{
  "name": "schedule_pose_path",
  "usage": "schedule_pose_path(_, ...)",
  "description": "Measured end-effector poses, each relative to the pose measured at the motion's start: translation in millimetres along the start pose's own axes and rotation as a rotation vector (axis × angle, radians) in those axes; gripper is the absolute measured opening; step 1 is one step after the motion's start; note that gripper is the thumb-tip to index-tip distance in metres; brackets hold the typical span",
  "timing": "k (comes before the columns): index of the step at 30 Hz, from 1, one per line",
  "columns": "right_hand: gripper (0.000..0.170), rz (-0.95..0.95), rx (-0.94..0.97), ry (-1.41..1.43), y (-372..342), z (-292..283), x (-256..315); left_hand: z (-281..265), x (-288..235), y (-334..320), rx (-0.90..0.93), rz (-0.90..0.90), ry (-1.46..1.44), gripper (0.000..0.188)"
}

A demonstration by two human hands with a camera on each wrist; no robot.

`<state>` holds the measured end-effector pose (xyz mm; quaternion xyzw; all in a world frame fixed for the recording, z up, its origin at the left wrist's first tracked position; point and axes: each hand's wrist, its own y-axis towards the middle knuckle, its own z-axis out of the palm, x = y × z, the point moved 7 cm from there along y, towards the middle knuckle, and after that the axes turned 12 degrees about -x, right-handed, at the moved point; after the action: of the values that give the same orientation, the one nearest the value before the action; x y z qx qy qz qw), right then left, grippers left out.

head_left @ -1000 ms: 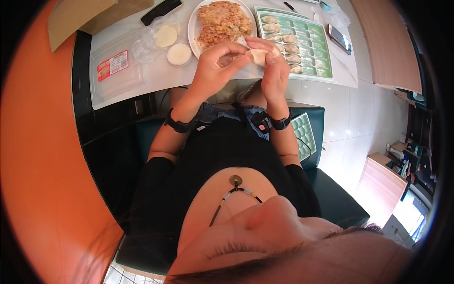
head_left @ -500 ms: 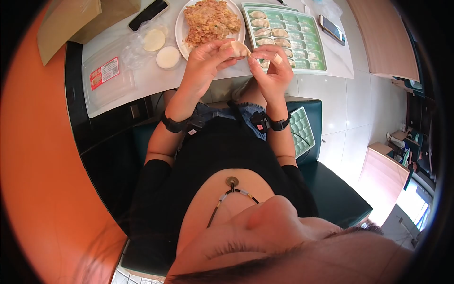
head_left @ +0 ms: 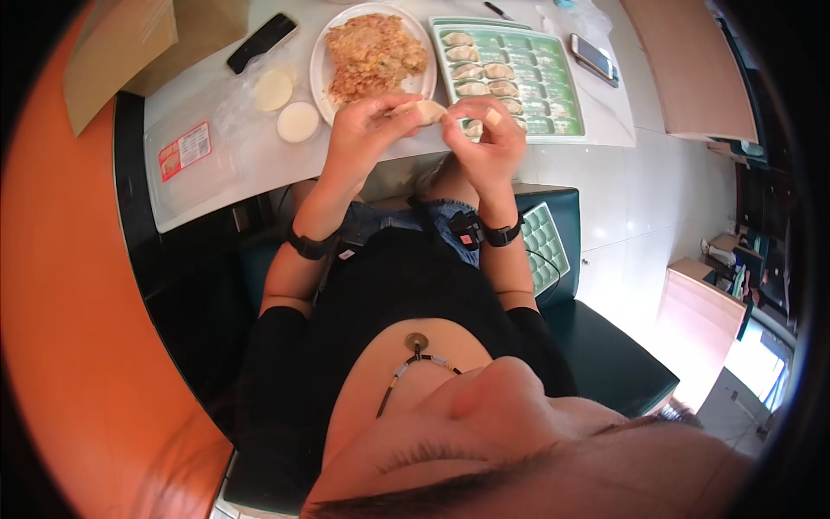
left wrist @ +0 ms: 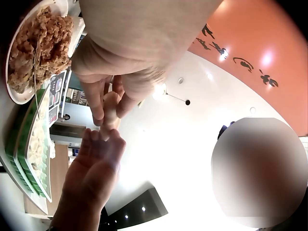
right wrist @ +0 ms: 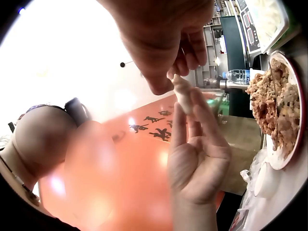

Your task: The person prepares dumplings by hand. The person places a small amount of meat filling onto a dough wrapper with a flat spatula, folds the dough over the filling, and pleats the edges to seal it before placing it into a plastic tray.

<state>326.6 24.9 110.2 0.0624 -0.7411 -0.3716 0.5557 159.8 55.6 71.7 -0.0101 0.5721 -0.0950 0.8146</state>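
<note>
A pale folded dumpling [head_left: 430,112] is held in the air between both hands, just in front of the plate of filling [head_left: 373,52]. The left hand [head_left: 363,134] grips its body between thumb and fingers. At its other end the right hand [head_left: 486,147] pinches the tip with thumb and fingertips. The left wrist view shows the dumpling [left wrist: 110,107] between the left fingers, and the right wrist view shows the dumpling [right wrist: 183,94] reaching from one hand to the other. To the right, a green tray [head_left: 553,86] holds several folded dumplings in its compartments.
Left of the plate are a small white bowl [head_left: 298,122], round wrappers [head_left: 273,89] in plastic and a clear labelled container [head_left: 186,186]. A black phone [head_left: 263,41] and a cardboard box [head_left: 130,52] stand farther back. Another phone [head_left: 594,59] lies right of the tray.
The hands have parted somewhat from their close hold around the dumpling; its body now rests in the left fingers and the right hand pinches its end. The head view has shifted slightly.
</note>
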Motion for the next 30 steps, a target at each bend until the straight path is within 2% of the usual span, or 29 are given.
schedule_pose_path(6,0.014,-0.081,0.03,-0.018,3.4,-8.8,1.5,-2.8,12.4,4.2,-0.013,-0.009,0.021,0.028)
schedule_pose_path(8,0.014,0.012,0.123,-0.041,0.4,-2.7,-12.3,-7.5,17.8,4.5,-0.029,-0.008,0.028,0.026)
schedule_pose_path(9,0.013,0.17,0.146,0.079,8.4,3.6,-7.1,-5.2,17.9,9.1,-0.02,-0.003,0.037,0.026)
schedule_pose_path(10,0.013,0.169,0.145,0.079,11.2,2.0,-7.5,-5.2,18.5,8.9,-0.024,-0.008,0.048,0.026)
schedule_pose_path(12,0.013,0.232,0.288,0.019,12.8,9.4,-16.9,-2.8,17.0,9.0,-0.006,-0.006,0.045,0.03)
schedule_pose_path(14,0.013,0.183,0.284,0.017,23.9,6.6,-16.7,-0.8,12.8,7.8,0.013,-0.005,0.04,0.034)
schedule_pose_path(16,0.012,0.12,0.311,-0.133,44.1,-4.8,-23.3,-0.3,3.8,5.2,0.039,0.032,0.057,0.046)
schedule_pose_path(17,0.012,0.179,0.278,-0.245,70.5,-27.4,-52.5,-5.4,2.5,5.9,0.032,0.039,0.043,0.046)
schedule_pose_path(18,0.013,0.128,0.257,-0.207,72.3,-27.7,-53.3,-19.8,-3.6,9.3,-0.006,0.115,0.07,0.047)
schedule_pose_path(19,0.014,0.028,0.236,-0.338,88.1,-37.8,-61.7,-34.4,-9.9,10.9,-0.05,0.193,0.09,0.049)
schedule_pose_path(20,0.014,0.047,0.295,-0.606,112.2,-51.8,-89.2,-47.5,-13.9,10.6,-0.058,0.195,0.079,0.049)
schedule_pose_path(22,0.015,-0.014,0.303,-0.613,121.5,-53.7,-106.4,-85.1,-28.1,11.5,-0.204,0.245,0.19,0.046)
schedule_pose_path(25,0.014,-0.088,0.368,-0.658,131.9,-46.2,-132.4,-130.0,-37.2,10.3,-0.307,0.299,0.22,0.043)
schedule_pose_path(26,0.014,-0.095,0.373,-0.66,133.5,-42.7,-138.2,-138.0,-38.9,7.8,-0.312,0.302,0.213,0.043)
schedule_pose_path(29,0.011,-0.068,0.418,-0.686,126.1,-31.3,-166.0,-178.3,-44.2,-5.2,-0.504,0.278,0.265,0.039)
schedule_pose_path(30,0.011,-0.071,0.416,-0.686,125.0,-34.4,-171.5,-187.8,-42.3,-3.3,-0.503,0.281,0.264,0.039)
